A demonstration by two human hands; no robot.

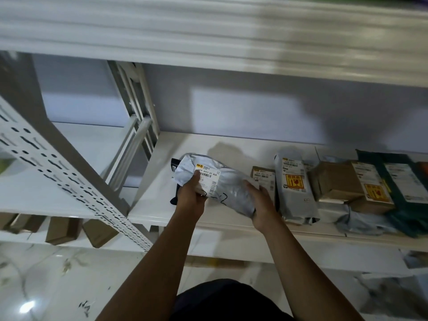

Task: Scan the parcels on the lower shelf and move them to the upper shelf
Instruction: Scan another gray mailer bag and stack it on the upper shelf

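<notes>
A white plastic mailer parcel [222,181] with a barcode label and handwritten marks is held over the left part of the white shelf [162,195]. My left hand [191,195] grips its left end, thumb on the label. My right hand [261,205] holds its right end from below. A dark object [174,166], perhaps a scanner, shows behind the parcel's left end, mostly hidden. Further parcels lie to the right on the same shelf: a small brown box [262,176], a grey mailer [294,188], a brown carton [347,181] and a dark green package [403,179]. The upper shelf [208,47] is blurred above.
A perforated white upright [58,172] slants across the left. Brown boxes [62,228] sit on a lower shelf at the bottom left. A crumpled pale bag [361,223] lies at the shelf's front right. White marbled floor [58,286] is below.
</notes>
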